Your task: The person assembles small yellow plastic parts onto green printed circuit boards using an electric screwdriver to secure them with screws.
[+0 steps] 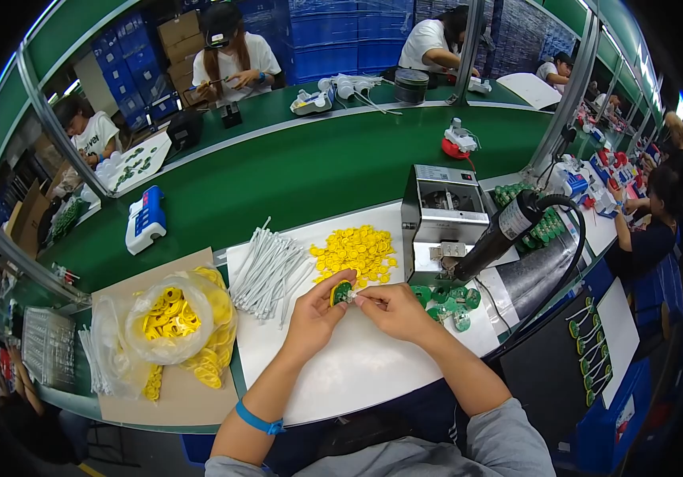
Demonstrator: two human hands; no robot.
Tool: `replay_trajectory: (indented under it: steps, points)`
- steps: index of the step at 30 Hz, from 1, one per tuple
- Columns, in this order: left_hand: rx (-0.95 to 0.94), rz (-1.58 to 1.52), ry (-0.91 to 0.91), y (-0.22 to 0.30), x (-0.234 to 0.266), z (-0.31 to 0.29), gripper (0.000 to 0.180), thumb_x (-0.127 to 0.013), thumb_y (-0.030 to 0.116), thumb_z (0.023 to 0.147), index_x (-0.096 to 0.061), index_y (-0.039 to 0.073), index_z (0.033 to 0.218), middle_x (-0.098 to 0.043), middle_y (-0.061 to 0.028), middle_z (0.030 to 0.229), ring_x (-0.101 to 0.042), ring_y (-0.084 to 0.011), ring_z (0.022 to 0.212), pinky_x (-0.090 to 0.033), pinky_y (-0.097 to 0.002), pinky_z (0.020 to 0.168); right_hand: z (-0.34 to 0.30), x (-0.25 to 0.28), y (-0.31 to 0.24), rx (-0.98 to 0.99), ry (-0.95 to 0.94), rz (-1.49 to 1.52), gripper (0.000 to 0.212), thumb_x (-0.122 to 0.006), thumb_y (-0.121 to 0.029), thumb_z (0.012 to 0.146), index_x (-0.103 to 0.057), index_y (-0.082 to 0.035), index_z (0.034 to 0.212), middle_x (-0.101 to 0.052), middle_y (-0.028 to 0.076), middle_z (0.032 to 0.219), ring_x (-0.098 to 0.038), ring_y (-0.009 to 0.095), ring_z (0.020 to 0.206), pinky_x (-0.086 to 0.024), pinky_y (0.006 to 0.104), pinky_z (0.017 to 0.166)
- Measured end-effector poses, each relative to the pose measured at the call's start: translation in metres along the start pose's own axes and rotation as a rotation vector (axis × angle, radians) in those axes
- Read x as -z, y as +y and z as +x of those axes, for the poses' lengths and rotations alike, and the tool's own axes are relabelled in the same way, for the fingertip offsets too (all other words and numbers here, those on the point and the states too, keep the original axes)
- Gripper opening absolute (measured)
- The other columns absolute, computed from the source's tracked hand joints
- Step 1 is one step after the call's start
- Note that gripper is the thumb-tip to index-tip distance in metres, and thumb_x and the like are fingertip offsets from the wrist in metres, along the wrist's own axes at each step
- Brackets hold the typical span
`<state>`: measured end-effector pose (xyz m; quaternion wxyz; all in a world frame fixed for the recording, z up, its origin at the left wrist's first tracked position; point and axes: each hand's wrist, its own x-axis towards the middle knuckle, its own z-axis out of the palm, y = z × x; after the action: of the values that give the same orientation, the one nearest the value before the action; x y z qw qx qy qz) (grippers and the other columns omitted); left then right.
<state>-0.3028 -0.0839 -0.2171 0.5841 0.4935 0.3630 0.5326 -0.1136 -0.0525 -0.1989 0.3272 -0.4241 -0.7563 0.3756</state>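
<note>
My left hand (314, 318) holds a small round green circuit board (342, 292) with a yellow edge, gripped between thumb and fingers. My right hand (397, 312) meets it from the other side, its thumb and forefinger pinched at a tiny whitish part on the board, too small to name. Both hands are above a white sheet (333, 374). Just beyond them lies a heap of yellow plastic pieces (357, 248). A bundle of white cables (266, 274) lies to the left of my left hand. Several loose green circuit boards (459, 304) lie right of my right hand.
A metal bench machine (446, 211) and a black cylindrical tool (500, 230) stand at the right. Left, a clear bag of yellow pieces (170, 322) sits on cardboard. A blue-and-white device (147, 220) rests on the green conveyor (301, 183). Co-workers sit across it.
</note>
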Motion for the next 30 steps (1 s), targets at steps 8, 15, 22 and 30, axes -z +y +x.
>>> replay_trajectory:
  steps: [8, 15, 22, 30]
  points:
    - [-0.124, 0.404, -0.006, -0.016, -0.001, 0.0, 0.058, -0.055, -0.015, 0.089, -0.048, -0.002, 0.145, -0.052, -0.017, 0.146, -0.053, -0.0237, 0.133, -0.041, -0.0309, 0.109, 0.0, -0.004, 0.012, 0.116, 0.024, -0.31, 0.019, -0.064, -0.019, 0.091, -0.071, -0.002, 0.089, -0.068, 0.015, 0.072, -0.066, 0.032, 0.063, -0.05, 0.0413, 0.06]
    - [-0.016, 0.051, -0.032, -0.008, -0.009, 0.004, 0.055, -0.055, -0.01, 0.095, -0.045, 0.001, 0.149, -0.052, -0.0116, 0.146, -0.052, -0.0141, 0.127, -0.041, -0.0268, 0.107, 0.003, -0.002, 0.016, 0.137, 0.023, -0.207, 0.02, -0.058, -0.02, 0.096, -0.066, -0.003, 0.088, -0.068, 0.018, 0.08, -0.066, 0.04, 0.073, -0.051, 0.0502, 0.067]
    - [-0.028, 0.147, -0.111, -0.009, -0.004, 0.005, 0.057, -0.057, -0.009, 0.095, -0.043, 0.001, 0.15, -0.049, -0.0124, 0.15, -0.047, -0.0154, 0.133, -0.037, -0.028, 0.111, 0.001, 0.0, 0.024, 0.198, 0.064, -0.262, 0.014, -0.063, -0.012, 0.093, -0.07, -0.001, 0.093, -0.069, 0.018, 0.081, -0.067, 0.037, 0.071, -0.052, 0.0431, 0.064]
    - [-0.025, -0.045, -0.14, -0.005, -0.001, 0.009, 0.054, -0.055, 0.001, 0.099, -0.04, 0.001, 0.151, -0.055, -0.0171, 0.144, -0.051, -0.0235, 0.133, -0.039, -0.0353, 0.112, 0.002, 0.004, 0.016, 0.218, 0.047, -0.078, 0.015, -0.072, -0.015, 0.088, -0.072, 0.0, 0.088, -0.07, 0.014, 0.073, -0.067, 0.027, 0.06, -0.052, 0.0351, 0.059]
